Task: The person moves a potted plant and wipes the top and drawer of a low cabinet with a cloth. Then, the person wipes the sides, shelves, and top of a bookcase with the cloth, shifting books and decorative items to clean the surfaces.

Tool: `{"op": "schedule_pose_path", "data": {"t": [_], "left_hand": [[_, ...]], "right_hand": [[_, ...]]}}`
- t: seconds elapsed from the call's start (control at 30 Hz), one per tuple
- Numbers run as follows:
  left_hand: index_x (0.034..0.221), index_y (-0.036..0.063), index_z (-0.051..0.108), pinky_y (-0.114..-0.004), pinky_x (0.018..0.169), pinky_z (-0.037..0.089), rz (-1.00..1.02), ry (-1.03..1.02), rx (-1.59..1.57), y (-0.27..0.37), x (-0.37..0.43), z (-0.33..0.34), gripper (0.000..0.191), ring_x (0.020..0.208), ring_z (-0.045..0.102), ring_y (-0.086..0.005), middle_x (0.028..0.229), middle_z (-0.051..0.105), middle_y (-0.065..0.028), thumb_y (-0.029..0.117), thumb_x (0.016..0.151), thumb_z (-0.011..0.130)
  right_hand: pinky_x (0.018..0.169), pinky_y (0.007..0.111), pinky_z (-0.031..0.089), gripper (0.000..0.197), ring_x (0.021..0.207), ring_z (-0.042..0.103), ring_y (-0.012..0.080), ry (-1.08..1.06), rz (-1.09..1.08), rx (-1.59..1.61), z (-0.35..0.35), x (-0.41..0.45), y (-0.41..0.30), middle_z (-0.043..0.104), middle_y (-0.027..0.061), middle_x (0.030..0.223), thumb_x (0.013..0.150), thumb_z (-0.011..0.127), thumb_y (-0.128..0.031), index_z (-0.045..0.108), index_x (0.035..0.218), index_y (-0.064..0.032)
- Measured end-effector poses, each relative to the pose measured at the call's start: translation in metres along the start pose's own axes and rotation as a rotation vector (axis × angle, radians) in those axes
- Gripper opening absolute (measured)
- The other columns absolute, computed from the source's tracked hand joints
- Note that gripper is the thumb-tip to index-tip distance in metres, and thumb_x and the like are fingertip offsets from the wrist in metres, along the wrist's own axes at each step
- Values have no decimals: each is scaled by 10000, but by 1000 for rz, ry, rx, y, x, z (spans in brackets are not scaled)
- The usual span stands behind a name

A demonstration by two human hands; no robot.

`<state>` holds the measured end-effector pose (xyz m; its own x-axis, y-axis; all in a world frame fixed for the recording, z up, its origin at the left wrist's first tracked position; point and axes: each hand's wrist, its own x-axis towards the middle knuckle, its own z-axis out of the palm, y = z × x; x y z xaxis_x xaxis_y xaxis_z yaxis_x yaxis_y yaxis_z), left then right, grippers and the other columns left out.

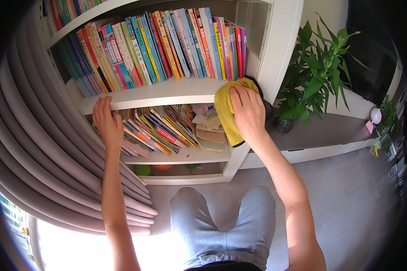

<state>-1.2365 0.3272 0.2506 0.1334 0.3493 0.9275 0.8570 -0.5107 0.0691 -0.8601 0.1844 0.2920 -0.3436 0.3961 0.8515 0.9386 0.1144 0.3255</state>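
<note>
My right hand (pixel 249 113) holds a yellow cloth with dark edging (pixel 225 106) against the right end of a white bookcase shelf (pixel 162 90), by the upright. Part of the cloth is hidden under my palm and fingers. At the shelf's left end, my left hand (pixel 108 122) rests its fingertips on the front edge and grips nothing else. Upright books (pixel 149 50) fill the shelf in a row behind both hands. On the shelf below, thin books and magazines (pixel 166 130) lean to the left, with loose papers (pixel 208 125) stacked at their right.
Grey curtains (pixel 54 135) hang close to my left arm. To the right, a leafy green plant (pixel 317 71) in a dark glass vase (pixel 284 125) stands on a low cabinet (pixel 312 130). Green and orange items (pixel 162 167) lie in the bottom compartment, above the grey floor (pixel 332 189).
</note>
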Motion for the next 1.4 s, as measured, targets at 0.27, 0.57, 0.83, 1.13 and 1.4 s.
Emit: {"op": "schedule_pose_path", "data": {"t": [0.27, 0.57, 0.83, 1.13, 1.4], "left_hand": [[1390, 44, 503, -489, 1045, 384, 130, -91, -176, 74, -84, 32, 606, 1289, 484, -362, 1347, 551, -163, -8, 805, 653], [1219, 18, 613, -431, 958, 430, 164, -584, -307, 131, -241, 106, 506, 1155, 554, -300, 1245, 611, -105, 174, 763, 769], [987, 23, 715, -389, 799, 501, 188, -372, -392, 125, -241, 101, 256, 918, 655, -257, 1031, 719, -85, 103, 752, 776], [966, 4, 690, -405, 860, 512, -49, -446, -372, 75, -224, 53, 116, 977, 667, -302, 1039, 712, -122, 36, 854, 691], [990, 5, 682, -416, 889, 510, -71, -465, -404, 68, -212, 49, 114, 1007, 663, -315, 1043, 706, -135, 44, 885, 663]], "right_hand": [[905, 404, 472, 426, 1055, 613, 286, 148, 50, 445, 23, 7, -24, 669, 114, 1122, 645, 662, 47, 660, 1068, 0], [873, 412, 467, 452, 1082, 573, 302, -215, 291, 442, 55, -181, -73, 609, 125, 1139, 708, 634, 21, 635, 1156, -33], [963, 397, 472, 422, 1141, 551, 302, -502, 328, 393, 88, -236, -104, 600, 160, 1227, 811, 583, -51, 572, 1224, 32], [1068, 400, 431, 573, 1212, 524, 351, -526, 208, 217, 96, -250, -140, 567, 233, 1298, 740, 605, -59, 548, 1280, 124], [1017, 366, 459, 482, 1202, 533, 327, -513, 286, 568, 167, -185, -213, 589, 188, 1262, 791, 586, -66, 577, 1247, 90]]}}
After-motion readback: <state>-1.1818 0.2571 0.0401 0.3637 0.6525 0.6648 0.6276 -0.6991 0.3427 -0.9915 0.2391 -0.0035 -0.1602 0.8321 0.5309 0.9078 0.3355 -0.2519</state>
